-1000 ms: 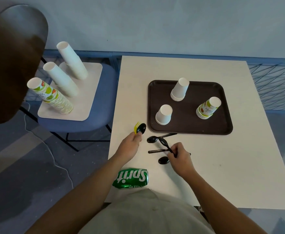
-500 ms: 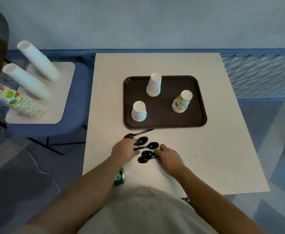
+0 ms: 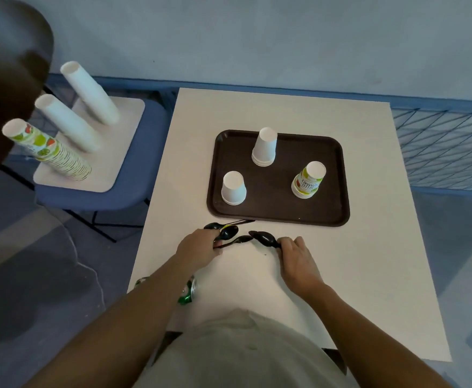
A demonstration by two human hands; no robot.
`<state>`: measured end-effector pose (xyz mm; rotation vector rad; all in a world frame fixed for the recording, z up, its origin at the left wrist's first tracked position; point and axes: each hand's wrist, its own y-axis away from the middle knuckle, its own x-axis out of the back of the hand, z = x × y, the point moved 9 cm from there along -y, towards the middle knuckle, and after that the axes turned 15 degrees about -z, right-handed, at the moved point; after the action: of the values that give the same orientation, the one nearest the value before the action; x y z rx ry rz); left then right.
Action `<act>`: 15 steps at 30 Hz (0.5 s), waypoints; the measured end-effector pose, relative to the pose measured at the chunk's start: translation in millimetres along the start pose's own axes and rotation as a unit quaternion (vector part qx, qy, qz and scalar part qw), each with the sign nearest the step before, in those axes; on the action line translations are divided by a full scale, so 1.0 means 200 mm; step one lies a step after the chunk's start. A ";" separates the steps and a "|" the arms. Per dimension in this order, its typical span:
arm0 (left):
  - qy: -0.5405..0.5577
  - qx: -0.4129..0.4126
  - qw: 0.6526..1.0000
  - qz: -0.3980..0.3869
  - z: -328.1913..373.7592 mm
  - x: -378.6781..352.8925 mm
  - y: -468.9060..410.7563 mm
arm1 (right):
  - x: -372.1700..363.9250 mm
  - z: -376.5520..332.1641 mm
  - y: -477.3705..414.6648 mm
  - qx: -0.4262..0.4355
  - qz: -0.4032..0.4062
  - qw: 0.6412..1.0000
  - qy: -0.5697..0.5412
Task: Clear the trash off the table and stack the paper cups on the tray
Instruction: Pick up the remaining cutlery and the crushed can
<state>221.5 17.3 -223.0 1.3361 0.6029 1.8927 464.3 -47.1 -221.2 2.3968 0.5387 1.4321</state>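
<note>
- The left hand has its fingers curled around black spoons. The spoons stick out past its fingertips.
- The right hand pinches the other spoons by their handles. Their round ends point at the left hand.
- The two bunches almost meet between the hands.
- One loose spoon lies on the table just past the left hand, near the tray.
- The brown tray sits beyond both hands.
- Upside down on the tray are a white cup stack, a small white cup and a fruit cup stack, all apart.
- A green can lies under the left arm, partly hidden.
- Far left of the left hand, a blue chair holds tall cup stacks.
</note>
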 end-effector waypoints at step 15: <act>0.177 0.103 0.975 0.091 -0.21 0.21 0.53 | -0.09 -0.47 -0.48 0.073 -0.119 0.985 0.100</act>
<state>143.4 -13.7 -135.2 1.2197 0.9014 2.2956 356.5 35.2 -234.0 2.2138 0.9747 1.5799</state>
